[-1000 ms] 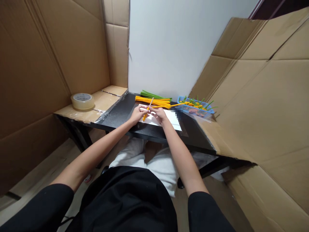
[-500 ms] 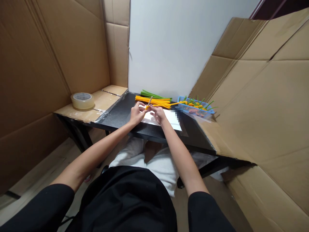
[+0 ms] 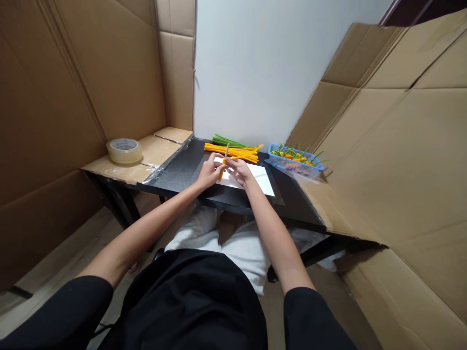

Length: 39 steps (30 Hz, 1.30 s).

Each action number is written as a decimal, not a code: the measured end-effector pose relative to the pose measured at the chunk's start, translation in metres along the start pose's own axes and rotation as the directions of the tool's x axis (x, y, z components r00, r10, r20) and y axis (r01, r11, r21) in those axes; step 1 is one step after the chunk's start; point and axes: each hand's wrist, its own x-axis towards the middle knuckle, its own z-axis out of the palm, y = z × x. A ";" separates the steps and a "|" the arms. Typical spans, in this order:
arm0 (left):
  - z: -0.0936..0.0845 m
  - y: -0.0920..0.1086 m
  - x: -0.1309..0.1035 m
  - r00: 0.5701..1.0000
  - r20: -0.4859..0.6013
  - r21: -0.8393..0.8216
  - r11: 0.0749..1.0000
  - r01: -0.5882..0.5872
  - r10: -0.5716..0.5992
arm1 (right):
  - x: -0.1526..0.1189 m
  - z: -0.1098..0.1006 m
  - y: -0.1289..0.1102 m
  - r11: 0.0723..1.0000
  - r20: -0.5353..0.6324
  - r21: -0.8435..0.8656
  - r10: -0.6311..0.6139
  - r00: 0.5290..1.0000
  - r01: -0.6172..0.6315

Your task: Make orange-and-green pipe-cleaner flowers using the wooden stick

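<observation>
Over a white sheet, both hands work close together on a thin greyish stick with an orange pipe cleaner around it. My left hand is closed on the stick and the wrapped part, and a short orange end pokes out below its fingers. My right hand pinches the pipe cleaner close to the stick, its thumb and forefinger nearly touching the left fingertips. Fingers partly hide the winding. Just behind the hands lie a bundle of orange pipe cleaners and a bundle of green pipe cleaners.
A blue basket holding small orange and green pieces stands at the right on the black table. To the left, a roll of clear tape sits on a cardboard-topped surface. Cardboard panels rise on both sides.
The long orange strand that stretched right toward the basket no longer lies there. The stick has tipped more upright, and an orange end now shows below my left fingers.
</observation>
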 end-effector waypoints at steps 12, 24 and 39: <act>0.002 -0.011 0.001 0.998 0.000 0.129 0.990 -0.057 0.057 | 0.003 -0.001 0.004 0.998 -0.049 -0.060 -0.024 0.999 0.021; 0.003 -0.021 0.006 0.987 0.157 -0.215 0.975 0.054 -0.020 | 0.011 -0.006 0.015 1.000 -0.110 0.002 0.003 0.994 -0.003; 0.002 -0.013 0.008 0.981 0.192 -0.194 0.979 0.069 -0.031 | 0.006 -0.014 0.002 0.999 0.005 0.004 0.050 0.999 -0.050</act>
